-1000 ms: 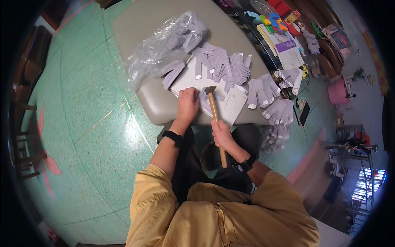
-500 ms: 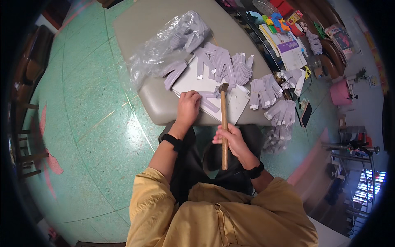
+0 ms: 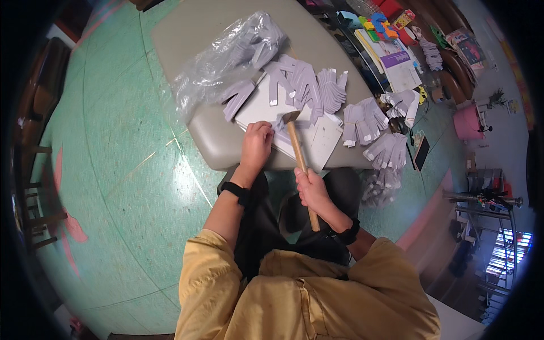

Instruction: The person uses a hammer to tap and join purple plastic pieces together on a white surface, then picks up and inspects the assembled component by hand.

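Note:
My right hand (image 3: 313, 190) is wrapped around the wooden handle of a hammer (image 3: 299, 148), whose dark metal head is over a white board (image 3: 323, 139). On that board lies a folded pale lilac strip (image 3: 302, 124), partly hidden by the hammer. The curled fingers of my left hand (image 3: 258, 139) pinch the strip's left end, close to the hammer head. Beyond the board's middle lie several more folded lilac strips (image 3: 306, 85), and another folded strip (image 3: 238, 96) sits at its left corner.
The board rests on a grey padded surface (image 3: 204, 133). A clear plastic bag (image 3: 224, 62) with lilac strips is at the back left. Bundles of strips (image 3: 362, 122) lie to the right. Beyond them are papers (image 3: 396, 68) and colourful toy blocks (image 3: 378, 27).
My right hand has closed more firmly around the hammer handle. The hammer head has swung left toward my left hand, which has barely moved.

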The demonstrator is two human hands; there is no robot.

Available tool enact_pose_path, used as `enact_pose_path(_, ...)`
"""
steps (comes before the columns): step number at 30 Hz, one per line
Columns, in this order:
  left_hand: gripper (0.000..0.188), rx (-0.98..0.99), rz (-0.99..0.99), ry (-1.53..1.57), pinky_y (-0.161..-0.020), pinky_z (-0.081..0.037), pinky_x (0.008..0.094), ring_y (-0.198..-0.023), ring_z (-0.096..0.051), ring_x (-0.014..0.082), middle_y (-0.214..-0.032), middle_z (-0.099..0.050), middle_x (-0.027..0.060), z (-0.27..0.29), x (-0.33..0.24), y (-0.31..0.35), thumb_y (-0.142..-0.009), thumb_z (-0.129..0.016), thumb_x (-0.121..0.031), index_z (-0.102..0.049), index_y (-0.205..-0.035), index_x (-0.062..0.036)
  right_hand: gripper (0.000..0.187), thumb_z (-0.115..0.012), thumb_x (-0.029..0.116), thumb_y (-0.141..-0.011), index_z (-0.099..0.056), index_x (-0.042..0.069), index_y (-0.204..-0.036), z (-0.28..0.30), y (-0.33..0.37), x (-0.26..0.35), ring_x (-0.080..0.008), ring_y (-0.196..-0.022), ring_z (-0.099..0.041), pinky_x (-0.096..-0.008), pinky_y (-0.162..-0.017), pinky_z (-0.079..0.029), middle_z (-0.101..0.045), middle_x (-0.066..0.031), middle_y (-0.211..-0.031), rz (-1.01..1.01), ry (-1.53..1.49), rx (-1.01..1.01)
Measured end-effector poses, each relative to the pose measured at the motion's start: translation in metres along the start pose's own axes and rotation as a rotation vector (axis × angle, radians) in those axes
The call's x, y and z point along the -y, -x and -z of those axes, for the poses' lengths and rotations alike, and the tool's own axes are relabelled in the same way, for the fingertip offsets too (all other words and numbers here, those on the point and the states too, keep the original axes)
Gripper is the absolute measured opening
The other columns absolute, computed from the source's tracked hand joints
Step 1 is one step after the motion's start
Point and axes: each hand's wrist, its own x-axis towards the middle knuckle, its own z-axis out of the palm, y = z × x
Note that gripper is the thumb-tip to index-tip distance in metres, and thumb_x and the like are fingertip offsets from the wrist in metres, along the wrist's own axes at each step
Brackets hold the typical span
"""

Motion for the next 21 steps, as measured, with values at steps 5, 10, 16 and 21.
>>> enact_pose_path(5,0.011,-0.002,-0.020,-0.002,-0.074,-0.045,0.0373,-0.084,-0.054,0.0308,-0.090,-0.061,0.0109,-0.005,-0.012,-0.003,-0.068,-0.064,-0.002,-0.060,-0.078,-0.0004,0.036,-0.049,0.038,-0.091,-0.044,0.007,-0.074,0.001,-0.025,-0.039,-0.0079,-0.039,-0.038,-0.0250,-0.034,-0.031,-0.042,0.0019,-0.057,0.164,0.059,-0.001)
enact_pose_path(10,0.028,0.133,-0.011,-0.339,-0.078,-0.044,0.0385,-0.086,-0.053,0.0302,-0.094,-0.060,0.0101,-0.001,-0.029,-0.005,-0.068,-0.065,-0.007,-0.061,-0.095,-0.0038,0.032,-0.050,0.038,-0.091,-0.044,0.009,-0.078,0.027,-0.003,0.011,-0.0064,-0.038,-0.034,-0.0228,-0.032,-0.028,-0.038,0.0036,-0.055,-0.187,-0.312,0.091)
enact_pose_path(16,0.028,0.367,-0.230,-0.241,-0.086,-0.044,0.0369,-0.100,-0.052,0.0336,-0.116,-0.056,0.0144,-0.017,-0.013,-0.028,-0.064,-0.059,-0.006,-0.061,-0.091,0.0007,0.031,-0.050,0.035,-0.092,-0.043,0.009,-0.077,0.051,0.012,0.008,-0.0054,-0.037,-0.031,-0.0218,-0.032,-0.026,-0.036,0.0034,-0.056,-0.145,-0.476,0.015)
enact_pose_path(21,0.030,0.319,-0.246,-0.330,-0.083,-0.043,0.0399,-0.104,-0.050,0.0316,-0.113,-0.053,0.0170,-0.025,-0.060,0.002,-0.071,-0.056,-0.010,-0.055,-0.100,-0.0004,0.027,-0.049,0.032,-0.093,-0.043,0.008,-0.080,0.058,0.018,-0.005,-0.0056,-0.038,-0.032,-0.0218,-0.033,-0.027,-0.037,0.0021,-0.057,-0.171,-0.561,0.054)
